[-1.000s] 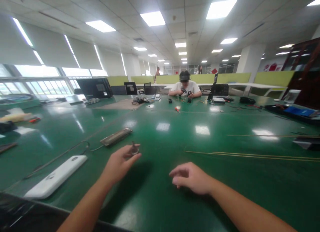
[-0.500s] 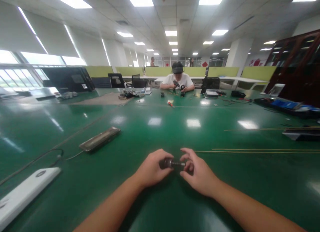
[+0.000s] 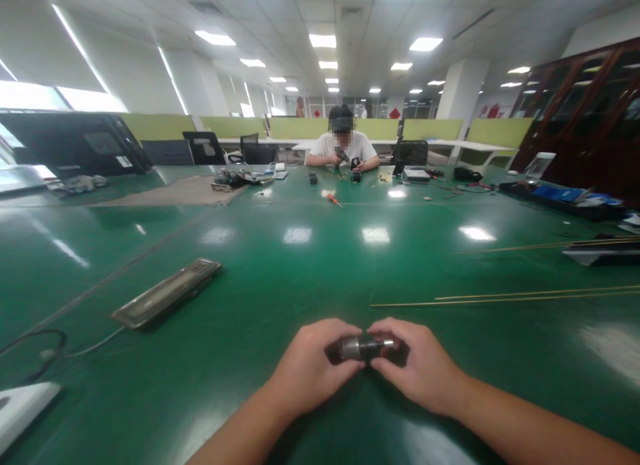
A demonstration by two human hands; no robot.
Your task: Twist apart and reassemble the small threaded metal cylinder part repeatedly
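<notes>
A dark metal cylindrical part (image 3: 353, 348), stepped down to a thinner shiny shaft at its right end, lies sideways between my hands just above the green table. My left hand (image 3: 315, 365) is closed around its thick end, hiding that end. The fingers and thumb of my right hand (image 3: 425, 368) curl around the thin end. Both thumbs face each other in front of the part, and the fingertips nearly meet.
A long flat bar (image 3: 167, 293) with a cable lies to the left, near a white device (image 3: 25, 411). Thin brass-coloured rods (image 3: 480, 299) stretch off to the right. Farther away lie an orange screwdriver (image 3: 334, 199) and a black tray (image 3: 555, 201). A person (image 3: 343, 148) sits opposite, holding a tool.
My right hand has closed in around the thin end, and both hands are nearer each other. The hands and part sit lower in view. The camera has turned slightly.
</notes>
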